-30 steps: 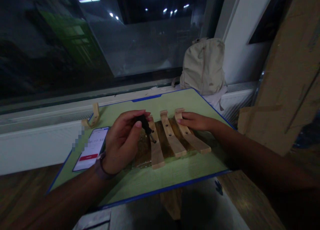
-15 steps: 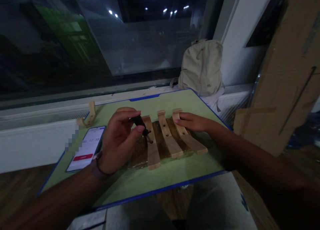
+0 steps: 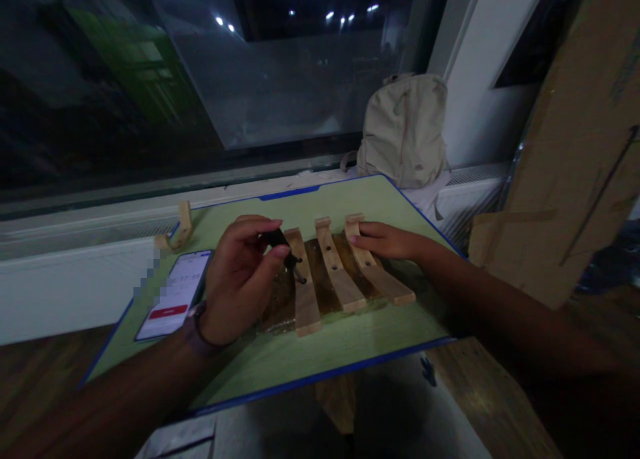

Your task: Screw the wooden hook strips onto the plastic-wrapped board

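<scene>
My left hand (image 3: 235, 289) is closed around the black handle of a small screwdriver (image 3: 275, 238). Its metal tip reaches down to a hole in the leftmost curved wooden piece (image 3: 306, 309). Beside that lie a middle wooden piece (image 3: 346, 290) and a right wooden piece (image 3: 391, 286), both with dark holes. All three rest across a shiny brown slab (image 3: 323, 282) that looks wrapped in clear film. My right hand (image 3: 387, 241) grips the right piece near its far, upturned end, thumb lying on the wood; its other fingers are partly hidden.
A phone (image 3: 173, 292) with a lit screen lies left on the green, blue-edged table (image 3: 280, 366). Behind it, a curved wooden hook (image 3: 183, 229) sits at the table's corner. A beige backpack (image 3: 405, 129) stands by the window; large cardboard (image 3: 565, 159) leans at right.
The view has shifted slightly. The screwdriver tip stays at the left piece's hole, and both hands keep nearly the same places.
</scene>
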`<state>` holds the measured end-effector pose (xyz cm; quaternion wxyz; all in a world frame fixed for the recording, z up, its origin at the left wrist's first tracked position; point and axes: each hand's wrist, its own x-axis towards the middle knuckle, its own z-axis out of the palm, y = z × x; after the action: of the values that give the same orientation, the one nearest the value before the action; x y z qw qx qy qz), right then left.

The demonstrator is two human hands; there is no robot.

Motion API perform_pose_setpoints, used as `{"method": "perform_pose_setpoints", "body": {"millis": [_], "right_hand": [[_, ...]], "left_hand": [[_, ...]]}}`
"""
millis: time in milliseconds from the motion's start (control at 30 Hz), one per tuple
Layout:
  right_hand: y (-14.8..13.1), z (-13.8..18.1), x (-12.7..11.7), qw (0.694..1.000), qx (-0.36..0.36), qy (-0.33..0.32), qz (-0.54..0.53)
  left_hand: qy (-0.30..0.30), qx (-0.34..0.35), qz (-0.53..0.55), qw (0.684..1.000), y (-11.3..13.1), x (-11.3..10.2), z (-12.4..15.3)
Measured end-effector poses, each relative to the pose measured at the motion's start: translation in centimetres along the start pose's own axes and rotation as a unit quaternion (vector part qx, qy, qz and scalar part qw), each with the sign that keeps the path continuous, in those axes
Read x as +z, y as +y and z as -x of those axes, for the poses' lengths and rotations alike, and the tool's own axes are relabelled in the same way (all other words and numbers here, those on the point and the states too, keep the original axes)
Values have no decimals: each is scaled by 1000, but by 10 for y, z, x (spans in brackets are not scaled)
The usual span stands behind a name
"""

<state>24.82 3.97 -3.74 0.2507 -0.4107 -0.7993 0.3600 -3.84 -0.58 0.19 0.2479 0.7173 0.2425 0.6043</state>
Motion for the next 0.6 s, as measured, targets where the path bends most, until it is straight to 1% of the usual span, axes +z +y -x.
{"method": "perform_pose_setpoints", "body": {"millis": [100, 267, 400, 467, 600], "right_hand": [[1, 0, 0, 1000, 1, 8, -4], [3, 0, 0, 1000, -1, 1, -3], [3, 0, -1, 1000, -5, -4, 5], [1, 1, -1, 1000, -4, -6, 10], [-3, 2, -1, 1000, -6, -7, 21]], "left_hand": [[-2, -11, 9, 1000, 4, 3, -1], [-34, -42, 45, 998, 4, 4, -1], [-8, -12, 16, 1000, 0, 2, -3], [1, -7, 13, 1000, 0, 2, -3], [-29, -27, 35, 999, 0, 2, -1]]}}
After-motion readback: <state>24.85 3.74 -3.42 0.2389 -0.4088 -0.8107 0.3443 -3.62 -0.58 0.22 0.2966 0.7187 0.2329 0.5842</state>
